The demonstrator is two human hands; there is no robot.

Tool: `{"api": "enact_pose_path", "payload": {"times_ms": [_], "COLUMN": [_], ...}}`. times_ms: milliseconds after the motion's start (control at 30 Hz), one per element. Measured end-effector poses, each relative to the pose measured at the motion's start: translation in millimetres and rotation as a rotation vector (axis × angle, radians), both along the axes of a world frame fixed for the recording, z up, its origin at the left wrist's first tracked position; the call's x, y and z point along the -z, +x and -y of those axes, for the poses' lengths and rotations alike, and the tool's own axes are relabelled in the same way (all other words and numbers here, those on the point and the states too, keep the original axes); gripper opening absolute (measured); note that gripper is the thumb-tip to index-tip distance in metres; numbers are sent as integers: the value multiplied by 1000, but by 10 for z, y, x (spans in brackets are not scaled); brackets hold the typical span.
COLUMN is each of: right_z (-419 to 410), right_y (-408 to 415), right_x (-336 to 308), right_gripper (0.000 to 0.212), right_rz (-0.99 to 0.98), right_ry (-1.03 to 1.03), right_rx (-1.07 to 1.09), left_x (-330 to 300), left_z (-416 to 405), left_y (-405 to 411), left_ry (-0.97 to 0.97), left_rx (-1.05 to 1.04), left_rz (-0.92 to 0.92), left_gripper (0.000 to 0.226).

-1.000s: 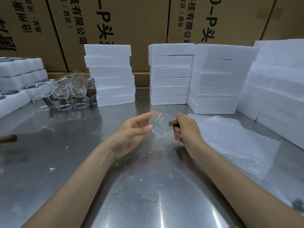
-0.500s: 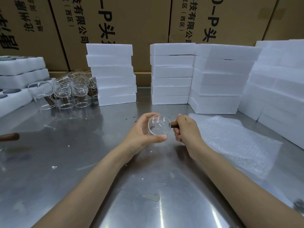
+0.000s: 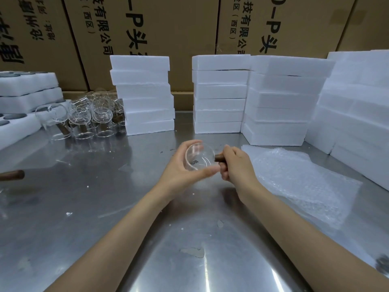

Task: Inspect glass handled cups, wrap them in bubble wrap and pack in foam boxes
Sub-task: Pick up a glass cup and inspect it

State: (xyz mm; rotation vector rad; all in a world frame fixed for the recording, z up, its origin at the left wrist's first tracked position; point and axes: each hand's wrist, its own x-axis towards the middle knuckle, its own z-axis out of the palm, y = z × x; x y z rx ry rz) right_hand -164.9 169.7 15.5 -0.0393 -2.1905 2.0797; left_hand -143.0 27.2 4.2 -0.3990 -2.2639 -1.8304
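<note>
Here, glass cup [image 3: 199, 158] cradled between curled left hand [image 3: 181, 167] and right hand [image 3: 235, 165] gripping its handle [image 3: 220, 159].

Landmark: steel table [image 3: 101, 207].
- Near half of table bare, open passage left to right, only crumbs and small flecks.
- Table centre: both hands hold glass cup [image 3: 199, 158] above surface.
- Right of centre: bubble wrap sheet [image 3: 299, 182] lies flat, low.
- Far left: cluster of glass cups [image 3: 84, 119], fragile, beside left foam trays [image 3: 27, 95].
- Far edge: foam box stacks [image 3: 147, 95] form wall; narrow gap between left stack and middle stack [image 3: 219, 95].
- Right edge: taller foam stacks [image 3: 357, 114] block.
- Left edge: wooden handle [image 3: 12, 175] juts in.
</note>
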Motion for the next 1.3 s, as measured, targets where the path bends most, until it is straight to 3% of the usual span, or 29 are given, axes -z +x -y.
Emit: {"api": "enact_pose_path", "payload": {"times_ms": [100,233,333,467,567,600,733,867,967,1133,1300], "right_z": [-53,-61,-85,-107,-69,-58,-71,-133,-114,-48,-24], "right_y": [-14,-10,-29,25,54,53,13,-45,-39,-41,23], "right_x": [12,-6,-25,-23,-17,-9,-10,-38,-39,-50,-18], "right_gripper": [24,27,29,39,46,48,56,55,51,54,56], "right_rz": [84,147,-35,-399,-444,-431,-270,6,130,139,34], "right_ry": [-135,-141,183,679,890,878,688,468,413,491,532], "right_rx": [12,-9,68,163,107,73,7,-63,-133,-143,-134], "left_x": [37,77,59,8,-30,-40,-69,-38,-47,-42,-49], "left_z": [10,31,38,16,16,22,14,-19,-52,-132,-180], "left_y": [-6,-43,-46,-56,-48,-48,2,49,89,141,126], "left_ry": [-168,-200,-63,46,120,113,38,-65,-216,-224,-47], "left_rx": [95,-9,-50,-78,-131,-143,-158,-189,-181,-276,-347], "left_rz": [-15,-87,-21,52,154,191,203,-42,-258,-390,-283], "left_gripper": [100,84,80,39,66,75,74,68,71,50,34]}}
